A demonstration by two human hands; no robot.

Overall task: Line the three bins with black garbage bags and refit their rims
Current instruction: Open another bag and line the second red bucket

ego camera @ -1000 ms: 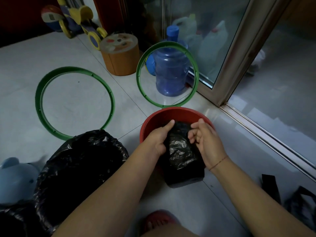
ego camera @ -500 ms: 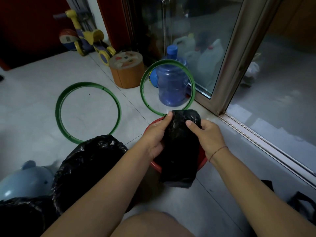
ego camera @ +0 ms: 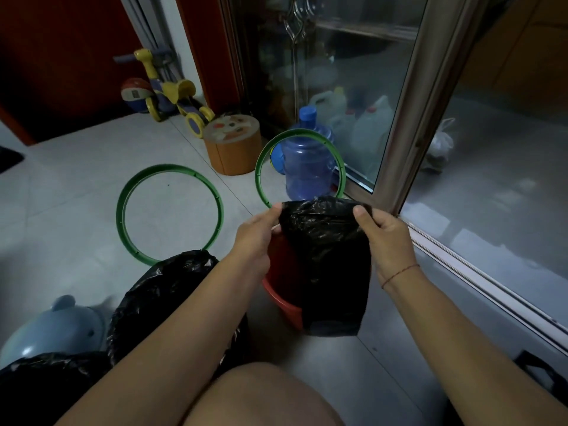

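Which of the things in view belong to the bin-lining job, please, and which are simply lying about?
Part of the job:
- black garbage bag, gripped by left hand and right hand
- red bin
- bag-lined bin
- flat green rim
- leaning green rim

Lying about:
- blue water jug
- orange stool
- toy ride-on bike
- pale blue lid

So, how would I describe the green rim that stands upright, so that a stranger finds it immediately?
Look at the glass door frame, then the blue water jug before it. The upright green rim stands around the jug's outline; the other green rim lies flat on the floor.
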